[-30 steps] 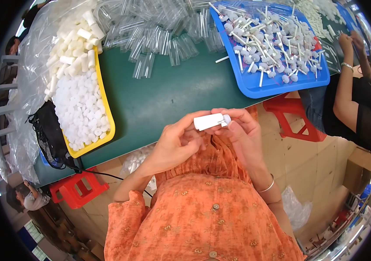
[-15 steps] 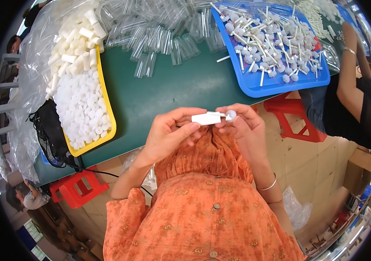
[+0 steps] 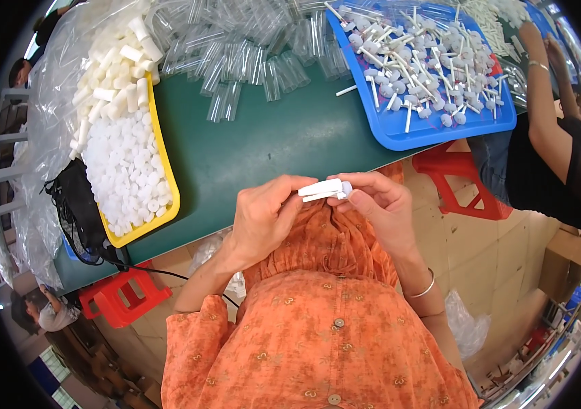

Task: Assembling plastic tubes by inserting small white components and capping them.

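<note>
My left hand (image 3: 266, 215) and my right hand (image 3: 377, 206) meet just off the near edge of the green table (image 3: 263, 146), above my orange-clad lap. Together they hold a small white plastic tube (image 3: 321, 189) lying sideways: the left thumb and fingers pinch its left end, the right fingers grip a round white cap at its right end. A bangle sits on my right wrist.
A yellow tray (image 3: 167, 198) of small white caps and tubes lies left. Clear plastic tubes (image 3: 249, 61) are heaped at the back. A blue tray (image 3: 413, 129) holds white stemmed parts. Another person's arm (image 3: 542, 102) reaches in at right. Red stools (image 3: 464, 180) stand below.
Both hands have stayed together on the white tube, which dipped slightly lower and closer to my body. The person's arm at right shifted further onto the table.
</note>
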Available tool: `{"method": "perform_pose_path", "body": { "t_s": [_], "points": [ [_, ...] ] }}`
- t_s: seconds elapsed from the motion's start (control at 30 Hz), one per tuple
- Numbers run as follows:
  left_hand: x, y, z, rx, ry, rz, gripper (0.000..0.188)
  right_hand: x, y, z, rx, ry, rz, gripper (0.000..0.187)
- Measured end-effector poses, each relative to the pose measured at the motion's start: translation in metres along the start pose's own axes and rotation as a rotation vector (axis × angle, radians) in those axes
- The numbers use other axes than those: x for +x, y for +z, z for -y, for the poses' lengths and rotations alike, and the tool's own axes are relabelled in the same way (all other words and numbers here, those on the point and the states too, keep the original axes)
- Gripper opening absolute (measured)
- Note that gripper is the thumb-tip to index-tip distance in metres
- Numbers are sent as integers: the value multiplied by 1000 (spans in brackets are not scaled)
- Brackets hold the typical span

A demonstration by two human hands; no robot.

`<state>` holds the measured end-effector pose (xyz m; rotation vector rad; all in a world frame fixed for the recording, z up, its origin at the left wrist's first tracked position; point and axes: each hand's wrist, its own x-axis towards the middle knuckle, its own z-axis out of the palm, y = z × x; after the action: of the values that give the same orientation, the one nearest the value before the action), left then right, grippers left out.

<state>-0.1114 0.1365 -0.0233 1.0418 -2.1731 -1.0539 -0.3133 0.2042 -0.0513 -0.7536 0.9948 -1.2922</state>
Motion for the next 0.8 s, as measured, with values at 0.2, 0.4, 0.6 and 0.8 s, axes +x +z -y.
{"method": "perform_pose_path", "body": {
  "t_s": [0.2,0.4,0.6,0.8],
  "points": [
    [-8,17,-12,-406,-231,-25,25,-1,5,-4,-49,-16,-8,26],
    [-7,35,0,-745,-346,-124,20,0,21,-3,-216,-124,-50,28],
    [0,23,-2,-726,-400,-63,22,19,26,14,-1092,-723,-25,26],
    [35,-39,14,-353,-192,-156,23,28,21,6,-1171,-828,-29,25]
  ]
}}
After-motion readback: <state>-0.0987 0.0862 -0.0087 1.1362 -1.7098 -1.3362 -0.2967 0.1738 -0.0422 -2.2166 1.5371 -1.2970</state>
